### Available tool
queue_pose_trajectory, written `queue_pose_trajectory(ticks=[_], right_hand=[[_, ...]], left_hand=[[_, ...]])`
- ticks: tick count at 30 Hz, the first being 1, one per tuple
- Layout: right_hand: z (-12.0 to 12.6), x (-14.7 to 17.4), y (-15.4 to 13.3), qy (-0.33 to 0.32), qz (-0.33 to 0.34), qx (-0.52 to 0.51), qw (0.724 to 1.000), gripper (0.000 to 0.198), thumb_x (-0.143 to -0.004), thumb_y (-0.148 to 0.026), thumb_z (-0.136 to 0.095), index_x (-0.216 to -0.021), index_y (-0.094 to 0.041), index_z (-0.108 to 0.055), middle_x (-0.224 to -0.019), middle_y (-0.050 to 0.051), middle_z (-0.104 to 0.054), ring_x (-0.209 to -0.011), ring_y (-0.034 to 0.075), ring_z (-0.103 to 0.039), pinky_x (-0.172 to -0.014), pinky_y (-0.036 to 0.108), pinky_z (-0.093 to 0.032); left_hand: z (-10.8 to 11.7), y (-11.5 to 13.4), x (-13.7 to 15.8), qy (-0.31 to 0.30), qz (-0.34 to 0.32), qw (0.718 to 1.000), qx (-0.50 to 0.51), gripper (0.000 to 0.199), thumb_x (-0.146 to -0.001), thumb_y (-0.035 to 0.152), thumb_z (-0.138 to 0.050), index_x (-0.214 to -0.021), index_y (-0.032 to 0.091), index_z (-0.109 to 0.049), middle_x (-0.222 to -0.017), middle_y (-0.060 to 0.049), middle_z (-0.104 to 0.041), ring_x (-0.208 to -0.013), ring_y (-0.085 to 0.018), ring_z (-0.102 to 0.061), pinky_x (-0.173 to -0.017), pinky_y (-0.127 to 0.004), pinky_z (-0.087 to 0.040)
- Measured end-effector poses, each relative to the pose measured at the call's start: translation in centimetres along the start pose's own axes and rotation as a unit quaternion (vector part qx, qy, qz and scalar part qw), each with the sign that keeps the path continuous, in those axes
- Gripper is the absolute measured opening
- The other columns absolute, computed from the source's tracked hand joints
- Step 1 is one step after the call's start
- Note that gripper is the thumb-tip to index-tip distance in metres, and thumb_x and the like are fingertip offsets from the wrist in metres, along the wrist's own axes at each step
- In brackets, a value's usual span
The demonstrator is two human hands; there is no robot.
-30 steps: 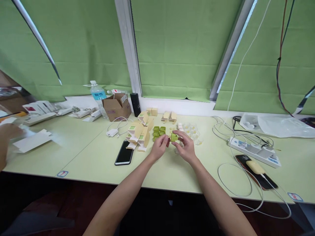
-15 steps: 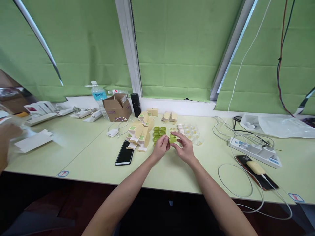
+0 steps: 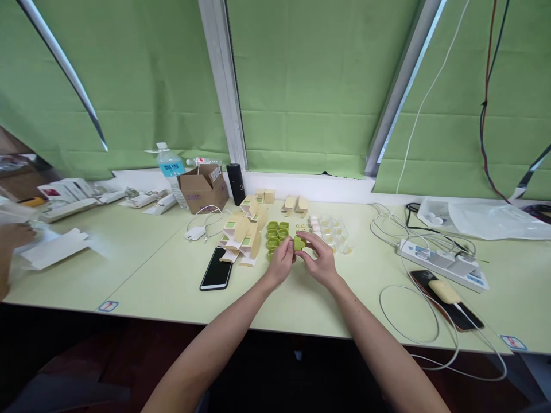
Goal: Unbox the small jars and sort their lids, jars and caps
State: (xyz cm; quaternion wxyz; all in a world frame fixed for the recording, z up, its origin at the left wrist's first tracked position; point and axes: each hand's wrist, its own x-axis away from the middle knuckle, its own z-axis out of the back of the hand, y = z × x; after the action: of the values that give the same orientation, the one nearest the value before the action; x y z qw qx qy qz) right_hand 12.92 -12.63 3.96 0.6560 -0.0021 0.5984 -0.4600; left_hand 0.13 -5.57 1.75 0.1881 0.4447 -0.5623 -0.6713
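Observation:
Between my two hands is a small green square cup [image 3: 299, 243], held over the table. My left hand [image 3: 282, 259] is closed on its left side. With thumb and fingers, my right hand [image 3: 319, 258] grips it from the right. Just beyond my left hand stand several similar green cups [image 3: 272, 234] in two rows, partly hidden by that hand. Small clear plastic cups [image 3: 336, 229] are grouped beyond my right hand, beside a row of whitish pieces [image 3: 315, 223]. Tiny yellowish pieces [image 3: 300, 227] lie between the groups.
Folded beige boxes [image 3: 241, 232] pile up left of the cups, near a phone [image 3: 216, 268]. Behind are a cardboard box [image 3: 204, 188], water bottle [image 3: 172, 172] and black cylinder [image 3: 236, 183]. A power strip [image 3: 443, 265] and cables lie right. Another person's hand [image 3: 17, 235] is far left.
The green cup has turned in my fingers and now shows a different, squarer side. Both hands keep their hold. At far left, the other person's hand has shifted.

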Motion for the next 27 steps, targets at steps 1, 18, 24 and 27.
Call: queue_pose_trajectory(ticks=[1,18,24,27], right_hand=[[0.1,0.0,-0.1,0.004,0.004,0.009,1.000,0.039,-0.091,-0.027,-0.067,-0.130,-0.029,-0.065,-0.123,0.009,-0.072,-0.118,0.025,-0.067,-0.088,0.039,-0.064],[0.2,-0.4,-0.4,0.065,0.105,0.151,0.981,0.021,-0.091,-0.016,-0.063,-0.107,-0.027,-0.070,-0.115,0.008,-0.074,-0.110,0.029,-0.062,-0.091,0.052,-0.057],[0.0,-0.3,-0.3,0.086,0.098,0.210,0.969,0.021,-0.087,-0.009,-0.063,-0.092,-0.026,-0.073,-0.108,0.007,-0.071,-0.110,0.029,-0.054,-0.082,0.045,-0.057],[-0.2,-0.3,-0.1,0.087,0.098,0.221,0.967,0.022,-0.087,-0.007,-0.062,-0.090,-0.026,-0.073,-0.106,0.007,-0.070,-0.110,0.028,-0.052,-0.083,0.044,-0.056]], left_hand=[[0.0,0.1,0.0,-0.001,0.003,1.000,-0.004,0.051,-0.096,0.071,-0.043,-0.089,0.021,-0.052,-0.063,0.005,-0.045,-0.052,-0.011,-0.040,-0.049,-0.025,-0.032],[0.5,1.4,-0.7,-0.050,0.132,0.926,0.350,0.032,-0.081,0.044,-0.081,-0.092,0.018,-0.068,-0.090,-0.006,-0.065,-0.081,-0.016,-0.064,-0.083,-0.036,-0.056],[0.2,1.4,-0.6,-0.077,0.145,0.920,0.356,0.034,-0.085,0.042,-0.079,-0.107,0.017,-0.072,-0.102,-0.007,-0.067,-0.083,-0.014,-0.062,-0.083,-0.031,-0.055],[0.2,1.4,-0.6,-0.090,0.148,0.915,0.365,0.036,-0.085,0.040,-0.079,-0.110,0.015,-0.073,-0.103,-0.008,-0.068,-0.081,-0.012,-0.062,-0.082,-0.028,-0.054]])
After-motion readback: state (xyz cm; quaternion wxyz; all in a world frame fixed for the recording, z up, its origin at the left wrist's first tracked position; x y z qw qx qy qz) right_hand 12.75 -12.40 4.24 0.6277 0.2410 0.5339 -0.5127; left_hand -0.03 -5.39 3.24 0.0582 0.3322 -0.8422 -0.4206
